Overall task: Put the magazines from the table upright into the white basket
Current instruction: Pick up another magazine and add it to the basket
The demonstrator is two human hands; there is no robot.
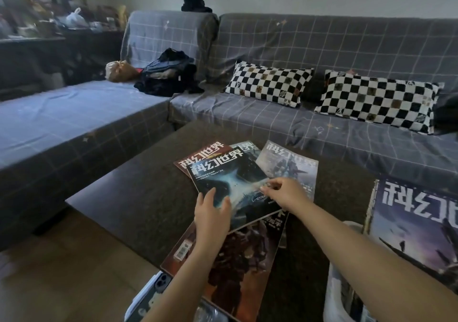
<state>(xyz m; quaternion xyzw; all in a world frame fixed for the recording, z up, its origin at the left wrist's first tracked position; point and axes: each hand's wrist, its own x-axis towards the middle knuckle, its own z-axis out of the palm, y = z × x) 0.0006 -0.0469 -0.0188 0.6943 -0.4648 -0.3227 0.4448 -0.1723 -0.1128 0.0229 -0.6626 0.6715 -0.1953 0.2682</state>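
Note:
Several magazines lie overlapped on the dark table (138, 198). On top is a dark blue magazine (230, 175); my left hand (210, 212) rests on its near left edge with fingers spread, and my right hand (285, 193) pinches at its right edge. Beneath it lie a red magazine (195, 159), a pale grey magazine (290, 165) and a brown magazine (238, 267) hanging over the near table edge. At the lower right stands the white basket (339, 292), with one magazine (416, 227) upright in it.
A grey checked sofa (322, 128) wraps round the far and left sides of the table, with two black-and-white checkered pillows (267, 82) and a heap of dark clothes (168, 74). A phone (151, 297) lies at the near edge, below the brown magazine. Wooden floor shows at the left.

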